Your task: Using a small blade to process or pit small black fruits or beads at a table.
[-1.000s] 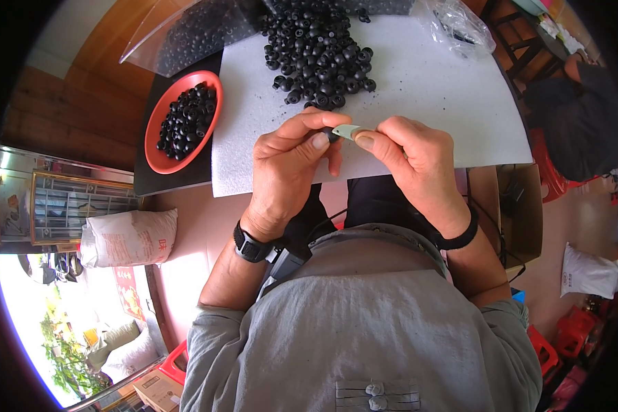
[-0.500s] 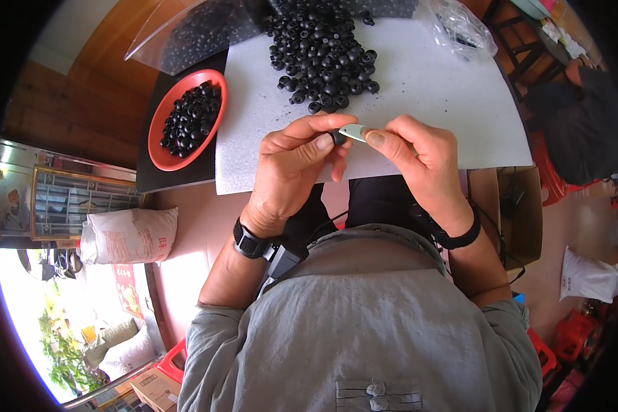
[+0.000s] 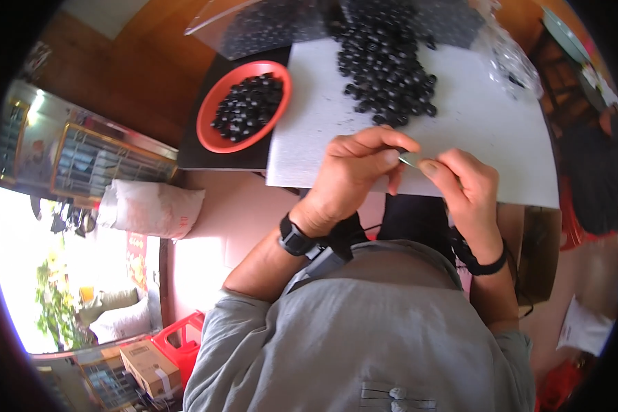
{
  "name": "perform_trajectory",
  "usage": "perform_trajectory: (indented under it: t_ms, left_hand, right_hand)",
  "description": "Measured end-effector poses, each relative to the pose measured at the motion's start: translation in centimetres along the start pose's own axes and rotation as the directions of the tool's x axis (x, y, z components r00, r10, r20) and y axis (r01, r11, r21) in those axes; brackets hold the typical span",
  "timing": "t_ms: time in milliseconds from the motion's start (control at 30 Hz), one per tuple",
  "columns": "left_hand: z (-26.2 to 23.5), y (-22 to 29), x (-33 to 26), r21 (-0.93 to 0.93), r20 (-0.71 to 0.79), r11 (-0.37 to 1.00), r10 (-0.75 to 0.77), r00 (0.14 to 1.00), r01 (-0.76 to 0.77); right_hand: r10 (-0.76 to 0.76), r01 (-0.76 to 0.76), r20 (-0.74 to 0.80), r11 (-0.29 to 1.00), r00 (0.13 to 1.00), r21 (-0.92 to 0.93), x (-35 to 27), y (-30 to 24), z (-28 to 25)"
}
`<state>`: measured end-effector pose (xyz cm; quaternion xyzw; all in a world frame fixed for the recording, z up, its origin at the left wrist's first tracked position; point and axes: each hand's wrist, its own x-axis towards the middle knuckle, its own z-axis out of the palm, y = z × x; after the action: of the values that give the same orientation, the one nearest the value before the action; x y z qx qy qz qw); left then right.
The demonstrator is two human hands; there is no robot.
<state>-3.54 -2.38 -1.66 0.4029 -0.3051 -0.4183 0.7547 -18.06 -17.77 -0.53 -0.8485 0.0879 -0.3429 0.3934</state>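
Black, half-hidden piece sits pinched in left fingers; right fingers clasp a thin, pale tool.

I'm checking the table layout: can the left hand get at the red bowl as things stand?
Likely yes: the red bowl sits to the left of the left hand, and no obstacle shows over the white sheet between them. That hand is pinching a small black piece, though.
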Motion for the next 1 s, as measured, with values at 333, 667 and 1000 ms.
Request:
perform_trajectory:
  t_ms: [333,667,1000]
  left_hand:
    - [-7.1,12.7,-2.1,0.968,-0.174,0.250,0.622,0.764,0.017]
    - [-3.6,4.4,3.5,0.978,0.203,-0.038,0.371,0.906,-0.204]
    - [-5.0,3.8,4.5,0.968,0.227,-0.177,0.300,0.926,-0.180]
  right_hand:
    - [-0.040,0.041,-0.026,0.998,0.999,0.048,-0.2,1.0,-0.1]
    - [-0.068,0.071,-0.060,0.996,0.996,0.046,-0.4,1.5,0.4]
    - [-0.070,0.073,-0.082,0.997,0.994,0.028,-0.6,1.7,0.4]
